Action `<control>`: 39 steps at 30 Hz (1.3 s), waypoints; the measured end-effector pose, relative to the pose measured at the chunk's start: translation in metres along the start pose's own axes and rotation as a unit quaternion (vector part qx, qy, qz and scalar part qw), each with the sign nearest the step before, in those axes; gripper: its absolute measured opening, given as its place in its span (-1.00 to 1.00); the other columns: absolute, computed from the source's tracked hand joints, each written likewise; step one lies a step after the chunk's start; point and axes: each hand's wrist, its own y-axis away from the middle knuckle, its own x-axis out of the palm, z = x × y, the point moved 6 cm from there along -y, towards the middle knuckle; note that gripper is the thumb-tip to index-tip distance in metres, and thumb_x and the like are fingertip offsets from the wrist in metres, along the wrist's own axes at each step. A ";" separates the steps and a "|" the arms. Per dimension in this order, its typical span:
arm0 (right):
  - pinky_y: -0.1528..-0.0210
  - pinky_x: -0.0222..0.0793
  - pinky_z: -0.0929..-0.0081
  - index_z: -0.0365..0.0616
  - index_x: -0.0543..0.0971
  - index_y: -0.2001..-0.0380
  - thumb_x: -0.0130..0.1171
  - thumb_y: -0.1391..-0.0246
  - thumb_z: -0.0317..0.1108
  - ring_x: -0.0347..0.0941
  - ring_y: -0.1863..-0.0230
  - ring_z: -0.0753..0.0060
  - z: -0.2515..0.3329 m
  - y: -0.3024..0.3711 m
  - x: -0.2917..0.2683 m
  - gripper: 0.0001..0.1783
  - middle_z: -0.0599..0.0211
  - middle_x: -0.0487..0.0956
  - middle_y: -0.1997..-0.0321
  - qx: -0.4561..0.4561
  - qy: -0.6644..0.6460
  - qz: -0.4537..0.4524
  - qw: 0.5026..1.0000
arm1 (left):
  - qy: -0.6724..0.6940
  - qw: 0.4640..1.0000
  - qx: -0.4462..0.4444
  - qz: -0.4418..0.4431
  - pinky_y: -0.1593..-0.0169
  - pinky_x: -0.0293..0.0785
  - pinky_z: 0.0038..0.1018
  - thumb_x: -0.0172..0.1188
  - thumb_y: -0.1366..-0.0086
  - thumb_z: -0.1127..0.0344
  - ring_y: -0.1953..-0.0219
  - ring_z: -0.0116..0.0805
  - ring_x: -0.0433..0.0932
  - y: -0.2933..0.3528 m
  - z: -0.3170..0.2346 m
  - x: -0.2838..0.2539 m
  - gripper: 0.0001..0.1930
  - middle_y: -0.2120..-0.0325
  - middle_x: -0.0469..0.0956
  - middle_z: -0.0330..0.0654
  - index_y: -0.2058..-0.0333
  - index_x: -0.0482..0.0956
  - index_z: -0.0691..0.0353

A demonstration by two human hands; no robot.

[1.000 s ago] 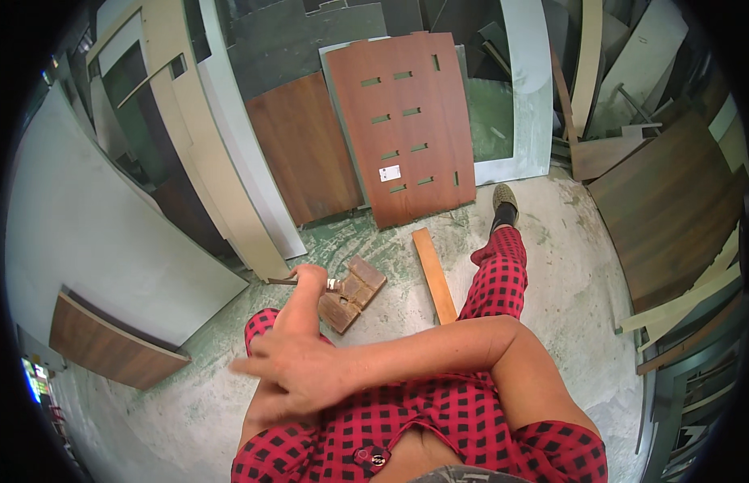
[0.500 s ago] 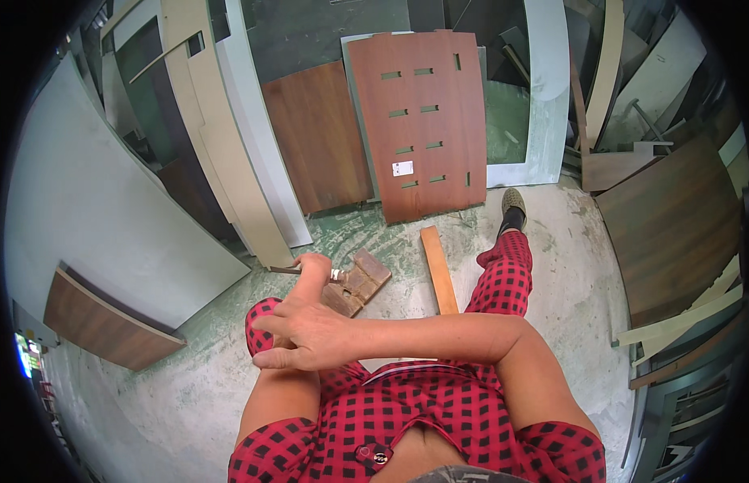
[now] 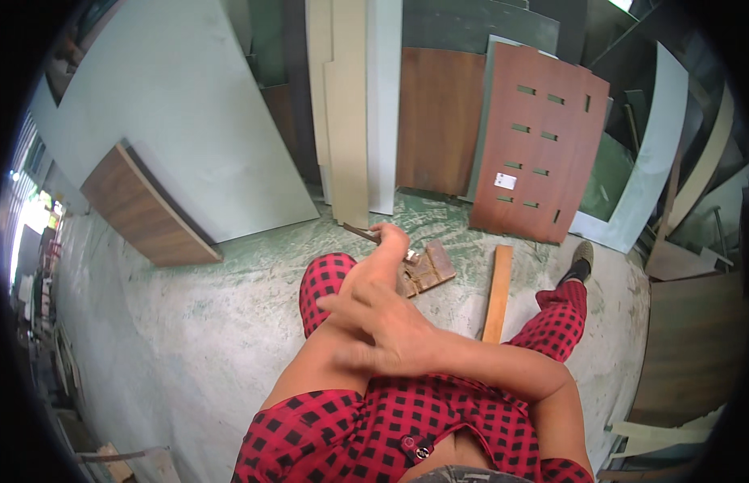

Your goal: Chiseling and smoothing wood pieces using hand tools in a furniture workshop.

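My left hand [image 3: 391,238] reaches forward, its fingers closed round a slim tool [image 3: 360,233]. The tool's dark, narrow end points left; a pale part shows on the other side of the fist, but its exact kind is unclear. Just beyond the hand, a worn brown wooden block [image 3: 436,270] with grooves lies on the floor. My right hand [image 3: 382,330] crosses over my left forearm, fingers spread and slightly blurred, holding nothing that shows. To the right of the block lies an orange-brown wooden strip [image 3: 497,294], between my legs.
A reddish-brown slotted panel [image 3: 535,145] leans ahead, beside a plain brown panel [image 3: 439,121]. Tall beige boards [image 3: 348,121] and a large grey-white sheet [image 3: 189,121] stand to the left. A smaller brown board [image 3: 149,209] leans against that sheet. More boards [image 3: 684,346] stand at right.
The view has swung left, so the panels and floor things sit further right. My right hand has shifted along my left forearm, and its fingers have spread. My left hand keeps hold of the tool.
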 end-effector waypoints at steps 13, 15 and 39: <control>0.03 0.24 0.19 -0.20 0.37 -0.07 0.10 -0.01 0.10 0.32 0.13 0.03 0.017 -0.005 -0.008 -0.31 0.03 0.37 0.23 -0.013 -0.037 0.060 0.997 | 0.001 1.000 -0.012 -0.002 0.11 0.33 0.23 0.25 -0.06 0.19 0.16 -0.03 0.57 -0.018 -0.011 -0.006 -0.63 0.20 0.60 -0.10 0.12 0.60 0.13; 0.05 0.22 0.28 -0.22 0.34 -0.10 0.09 -0.01 0.14 0.30 0.18 0.10 0.035 -0.007 -0.011 -0.25 0.10 0.36 0.25 -0.086 -0.111 0.083 0.987 | -0.016 1.000 -0.002 -0.002 0.09 0.32 0.24 0.26 -0.05 0.18 0.17 -0.02 0.56 -0.014 -0.014 -0.007 -0.62 0.21 0.59 -0.08 0.13 0.60 0.15; 0.39 0.31 0.58 -0.33 0.46 0.03 -0.16 -0.25 0.08 0.39 0.48 0.56 -0.211 0.114 -0.027 -0.39 0.38 0.45 0.54 0.372 -0.071 0.029 0.925 | -0.015 0.977 0.093 0.192 0.04 0.33 0.18 0.20 -0.06 0.04 0.02 0.03 0.46 -0.005 -0.026 0.134 -0.51 0.05 0.52 -0.18 0.00 0.52 0.01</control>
